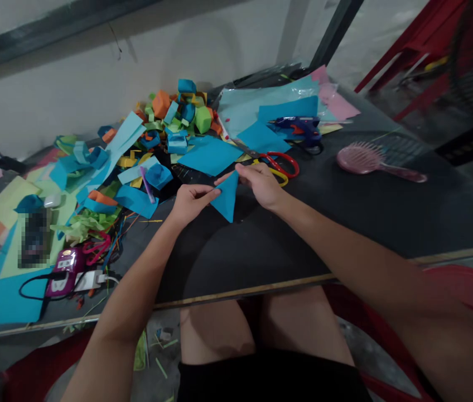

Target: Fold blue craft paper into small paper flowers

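Note:
A folded piece of blue paper (pixel 227 200) is pinched between my two hands above the dark table, one point of it hanging downward. My left hand (pixel 194 202) grips its left corner with thumb and fingers closed. At the upper right corner, my right hand (pixel 261 181) holds it the same way. Red-handled scissors (pixel 284 162) lie just behind my right hand, and a yellow handle (pixel 280 177) shows partly behind that hand. Beyond my hands lies a flat blue sheet (pixel 210 155).
Many folded paper pieces (pixel 161 105) are heaped at the back. A glue gun (pixel 299 127) and a pink hairbrush (pixel 362 158) lie to the right. At left are a purple device (pixel 67 268) with cables and a blurred dark object (pixel 34 237). The table's front edge (pixel 245 291) runs above my legs.

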A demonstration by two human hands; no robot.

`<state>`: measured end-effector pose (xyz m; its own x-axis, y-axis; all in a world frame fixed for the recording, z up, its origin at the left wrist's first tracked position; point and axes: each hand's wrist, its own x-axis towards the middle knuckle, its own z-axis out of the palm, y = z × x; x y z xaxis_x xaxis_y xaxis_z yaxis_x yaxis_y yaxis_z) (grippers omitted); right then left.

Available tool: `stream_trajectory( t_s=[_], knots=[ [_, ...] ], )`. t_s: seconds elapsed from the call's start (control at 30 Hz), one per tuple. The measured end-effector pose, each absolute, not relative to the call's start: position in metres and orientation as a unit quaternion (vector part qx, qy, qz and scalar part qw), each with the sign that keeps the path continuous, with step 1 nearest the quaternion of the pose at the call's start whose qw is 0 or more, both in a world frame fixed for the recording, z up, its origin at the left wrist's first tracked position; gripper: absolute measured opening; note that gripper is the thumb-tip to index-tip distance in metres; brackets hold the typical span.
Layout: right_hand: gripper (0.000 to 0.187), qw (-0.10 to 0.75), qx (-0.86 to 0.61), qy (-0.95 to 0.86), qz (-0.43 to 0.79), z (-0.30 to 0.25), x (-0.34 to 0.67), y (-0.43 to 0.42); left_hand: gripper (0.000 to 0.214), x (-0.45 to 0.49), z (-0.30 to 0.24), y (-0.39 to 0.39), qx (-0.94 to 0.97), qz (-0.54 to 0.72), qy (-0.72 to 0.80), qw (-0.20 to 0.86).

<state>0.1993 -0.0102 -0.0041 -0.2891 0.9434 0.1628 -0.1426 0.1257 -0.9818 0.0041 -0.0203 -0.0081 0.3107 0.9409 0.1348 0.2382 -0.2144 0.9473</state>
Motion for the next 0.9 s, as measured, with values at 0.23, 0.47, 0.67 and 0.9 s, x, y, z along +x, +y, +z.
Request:
stream_trajectory(
  t_s=[0.23,0.47,0.67,0.9],
  knots=[
    [0.043,0.536,-0.419,-0.580,0.448,-0.015,0.197,-0.006,0.030,0.005,-0.012,-0.018,0.637,0.439,0.450,0.446],
    [0.032,0.512,-0.411,-0.661,0.364,-0.010,0.199,-0.012,0.033,0.006,-0.014,-0.015,0.612,0.495,0.440,0.432],
    [0.032,0.466,-0.409,-0.694,0.366,-0.008,0.196,-0.018,0.033,0.007,-0.012,-0.017,0.606,0.498,0.446,0.430],
    [0.029,0.400,-0.384,-0.747,0.367,-0.010,0.196,-0.019,0.030,0.008,-0.008,-0.019,0.604,0.474,0.409,0.493]
  ],
)
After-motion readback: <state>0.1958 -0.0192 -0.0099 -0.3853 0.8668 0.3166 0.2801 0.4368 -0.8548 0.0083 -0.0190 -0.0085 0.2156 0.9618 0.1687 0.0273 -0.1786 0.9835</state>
